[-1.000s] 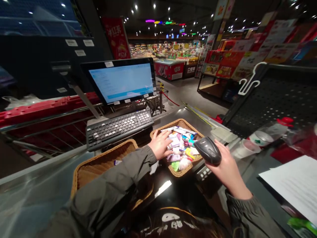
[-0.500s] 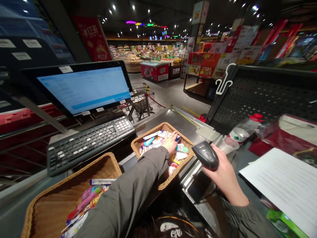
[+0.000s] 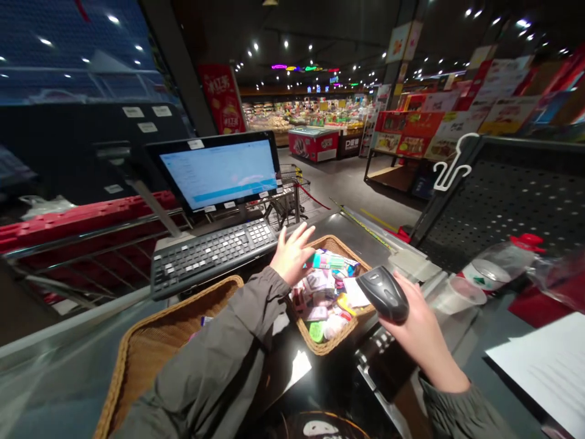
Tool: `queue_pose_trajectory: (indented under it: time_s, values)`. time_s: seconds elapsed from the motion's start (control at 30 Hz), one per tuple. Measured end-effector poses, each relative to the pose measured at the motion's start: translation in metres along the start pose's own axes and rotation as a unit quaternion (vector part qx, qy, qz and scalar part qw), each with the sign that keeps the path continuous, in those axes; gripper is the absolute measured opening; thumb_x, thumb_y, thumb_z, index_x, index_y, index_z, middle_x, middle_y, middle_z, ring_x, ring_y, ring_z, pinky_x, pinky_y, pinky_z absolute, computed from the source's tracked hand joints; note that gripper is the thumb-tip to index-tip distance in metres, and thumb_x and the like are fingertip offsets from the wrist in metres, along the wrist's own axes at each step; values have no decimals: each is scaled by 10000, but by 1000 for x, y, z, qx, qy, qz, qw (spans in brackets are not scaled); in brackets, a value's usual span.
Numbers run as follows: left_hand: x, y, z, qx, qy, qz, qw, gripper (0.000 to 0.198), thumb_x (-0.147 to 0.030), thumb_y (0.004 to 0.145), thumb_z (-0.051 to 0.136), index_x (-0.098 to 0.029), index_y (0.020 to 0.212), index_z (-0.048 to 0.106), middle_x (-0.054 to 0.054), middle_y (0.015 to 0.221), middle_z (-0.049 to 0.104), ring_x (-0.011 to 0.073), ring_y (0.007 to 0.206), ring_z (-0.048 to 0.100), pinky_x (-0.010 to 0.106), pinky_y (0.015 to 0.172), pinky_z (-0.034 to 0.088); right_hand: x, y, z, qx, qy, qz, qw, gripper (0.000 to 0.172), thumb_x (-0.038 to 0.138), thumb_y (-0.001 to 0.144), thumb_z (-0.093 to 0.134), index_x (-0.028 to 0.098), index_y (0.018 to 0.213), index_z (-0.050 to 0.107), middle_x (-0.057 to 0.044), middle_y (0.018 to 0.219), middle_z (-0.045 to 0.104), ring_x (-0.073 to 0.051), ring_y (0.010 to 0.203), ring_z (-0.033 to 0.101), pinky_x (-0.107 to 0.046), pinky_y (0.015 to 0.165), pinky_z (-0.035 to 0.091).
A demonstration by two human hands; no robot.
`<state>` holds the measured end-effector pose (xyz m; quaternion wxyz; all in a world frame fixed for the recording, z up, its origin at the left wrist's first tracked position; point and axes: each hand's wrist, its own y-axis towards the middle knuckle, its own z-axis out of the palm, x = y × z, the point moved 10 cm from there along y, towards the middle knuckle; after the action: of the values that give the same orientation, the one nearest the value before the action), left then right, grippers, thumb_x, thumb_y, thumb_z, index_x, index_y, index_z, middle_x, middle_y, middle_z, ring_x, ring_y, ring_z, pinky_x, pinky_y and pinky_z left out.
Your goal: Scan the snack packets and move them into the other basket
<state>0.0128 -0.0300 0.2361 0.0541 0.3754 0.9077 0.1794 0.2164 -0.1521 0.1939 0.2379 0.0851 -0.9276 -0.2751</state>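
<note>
My left hand (image 3: 292, 255) is open, its fingers spread above the left rim of a wicker basket (image 3: 320, 349), close to the right end of the keyboard (image 3: 214, 253). Small colourful packets (image 3: 320, 283) fill that basket, a green-and-pink one lying near my thumb. In my right hand (image 3: 418, 326) is a black barcode scanner (image 3: 382, 294), its head over the basket's right side. A second wicker basket (image 3: 150, 341) lies at the lower left; my left sleeve hides most of its contents.
A monitor (image 3: 223, 174) stands behind the keyboard. Right of the scanner are a plastic cup (image 3: 461, 296), a red-capped bottle (image 3: 493, 265) and printed paper (image 3: 548, 366). A black perforated panel (image 3: 516, 195) with a white hook (image 3: 452, 164) rises behind them.
My left hand has moved from inside the packet basket to its left rim, fingers now spread. The whole view has shifted, with the scene sitting further right. My right hand still holds the scanner.
</note>
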Motion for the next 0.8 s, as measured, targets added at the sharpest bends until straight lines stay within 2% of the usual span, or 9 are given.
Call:
queue_pose_trajectory:
  time_s: [0.17,0.33,0.53,0.67,0.8]
  values:
    - [48,-62,-85,-112,71,-84,988,262,-275,829,654,-259,1090,672,92,1605,270,329,1489,200,646,1166,53,57,26,10,-1,45,-83,996,515,335,795,615,202,1279,503,-168,1288,582,-403,1351,438,-706,1106,272]
    - [76,-118,-140,-168,125,-136,968,263,-324,847,641,-260,1100,674,92,1612,246,330,1485,217,636,1168,65,135,48,13,-1,89,-176,980,517,375,804,614,192,1277,517,-180,1317,552,-416,1385,384,-713,1126,215]
    - [96,-170,-174,-185,156,-178,954,281,-369,858,635,-251,1109,679,102,1610,250,334,1479,231,632,1173,72,210,52,27,19,102,-250,963,508,324,787,625,201,1270,527,-168,1362,516,-409,1405,343,-707,1125,224]
    - [105,-196,-187,-190,162,-204,947,296,-394,857,640,-251,1114,682,102,1614,238,331,1481,227,626,1177,66,247,45,35,38,112,-277,954,486,267,775,605,189,1251,542,-172,1385,502,-398,1428,306,-693,1125,243]
    - [112,-216,-194,-189,164,-222,943,297,-400,861,631,-257,1115,685,97,1611,248,321,1482,227,615,1183,52,274,37,39,55,124,-289,948,478,258,769,600,195,1240,552,-163,1377,519,-388,1419,327,-693,1122,245]
